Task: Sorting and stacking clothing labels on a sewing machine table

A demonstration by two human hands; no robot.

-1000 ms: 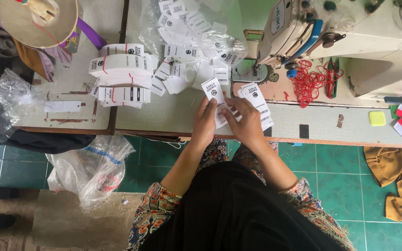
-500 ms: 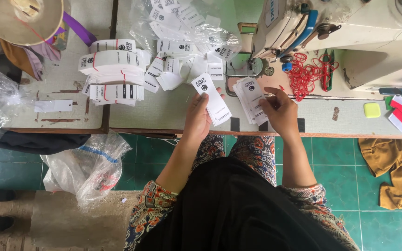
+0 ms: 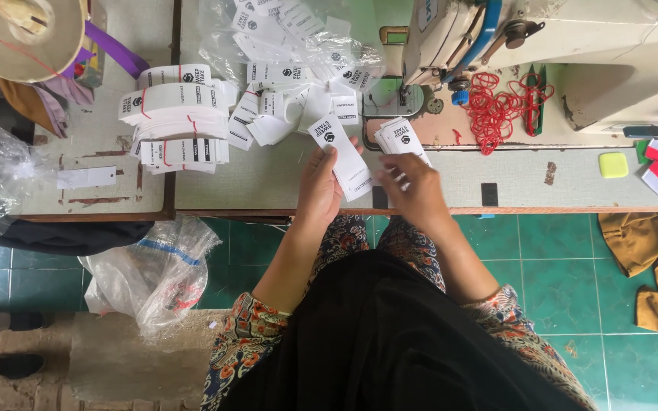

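At the table's front edge, her left hand [image 3: 320, 183] pinches one white tag [image 3: 342, 156] upright while her right hand [image 3: 419, 190] grips a fanned stack of tags [image 3: 401, 141]. Best to peel singly, keeping edges squared.

This was a small garment sewing workshop. An industrial sewing machine [image 3: 542, 46] stood on a worn tabletop [image 3: 268, 183] beside tangled red thread [image 3: 500, 103], while banded stacks of white clothing tags [image 3: 173, 114] lay heaped there. Brown fabric [image 3: 653, 259] lay crumpled on the green tiled floor [image 3: 565, 259].
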